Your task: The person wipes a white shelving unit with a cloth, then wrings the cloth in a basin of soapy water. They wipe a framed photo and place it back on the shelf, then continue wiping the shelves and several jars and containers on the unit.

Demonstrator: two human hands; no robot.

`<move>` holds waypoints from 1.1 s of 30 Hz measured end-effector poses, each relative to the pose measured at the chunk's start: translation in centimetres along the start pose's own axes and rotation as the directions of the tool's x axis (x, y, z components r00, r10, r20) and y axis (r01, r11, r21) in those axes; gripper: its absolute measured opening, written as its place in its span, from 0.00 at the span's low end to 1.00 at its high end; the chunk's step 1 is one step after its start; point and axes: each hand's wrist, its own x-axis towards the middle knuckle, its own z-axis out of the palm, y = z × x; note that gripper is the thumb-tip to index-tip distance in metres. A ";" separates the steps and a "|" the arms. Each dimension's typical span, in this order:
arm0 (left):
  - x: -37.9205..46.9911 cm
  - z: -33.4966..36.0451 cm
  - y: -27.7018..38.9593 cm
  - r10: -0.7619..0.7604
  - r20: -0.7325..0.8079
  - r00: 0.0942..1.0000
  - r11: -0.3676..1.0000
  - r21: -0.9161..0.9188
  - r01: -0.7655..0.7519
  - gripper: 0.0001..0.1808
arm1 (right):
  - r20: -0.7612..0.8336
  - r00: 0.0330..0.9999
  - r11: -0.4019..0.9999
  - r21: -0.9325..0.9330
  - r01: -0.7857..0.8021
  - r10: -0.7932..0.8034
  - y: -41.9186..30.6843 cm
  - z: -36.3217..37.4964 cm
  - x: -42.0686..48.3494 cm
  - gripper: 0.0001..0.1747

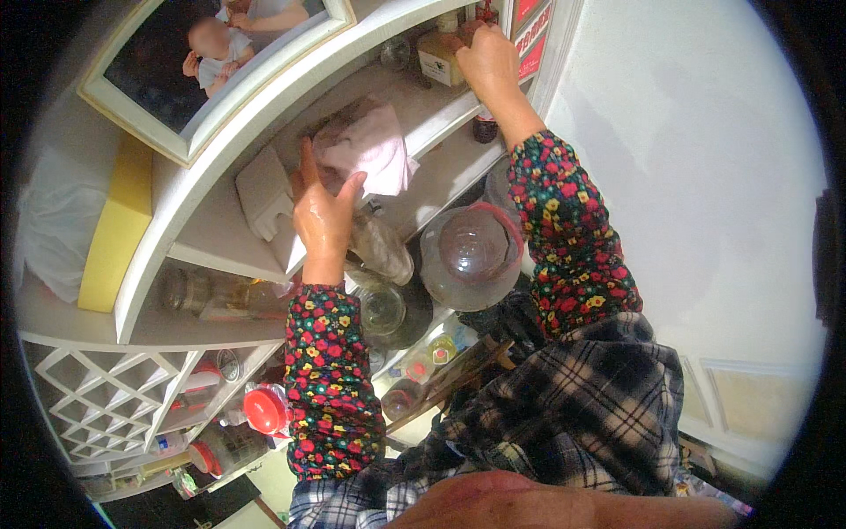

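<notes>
My right hand (489, 63) reaches up to the top shelf, its fingers curled against the right side of a square bottle (437, 61) with yellowish contents and a white label. Its fingertips are partly hidden behind the bottle. A small red object (488, 12) stands just beyond that hand. Lower left, my left hand (324, 215) has its thumb and index finger spread at a pale pink cloth (373, 149), which lies on the shelf and hangs over its edge. Its other fingers are hidden, so a hold on the cloth cannot be made out. Beside it is a white plastic piece (263, 192).
Below the shelf stand large glass jars (472, 248) and a dusty bottle (383, 248). A framed photo (215, 66) sits above the curved shelf edge (218, 125). On the left are a lattice rack (106, 403) and a red-lidded jar (266, 408). A white wall (687, 185) bounds the right.
</notes>
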 end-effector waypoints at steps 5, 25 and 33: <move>-0.2 -0.3 0.3 -0.025 -0.040 0.999 0.998 -0.050 0.023 0.45 | 0.188 0.959 0.977 -0.067 -0.201 0.210 -0.2 1.4 2.6 0.23; -0.6 -0.6 -1.0 0.056 -0.194 0.980 0.974 -0.204 -0.096 0.16 | 0.470 0.803 0.895 0.413 0.165 -0.365 -9.4 -1.2 -10.9 0.23; -3.1 -6.0 2.1 -0.182 -0.060 0.982 0.540 -0.840 0.049 0.11 | 0.313 0.948 0.777 0.610 -0.153 -0.059 -9.8 -2.4 -9.0 0.30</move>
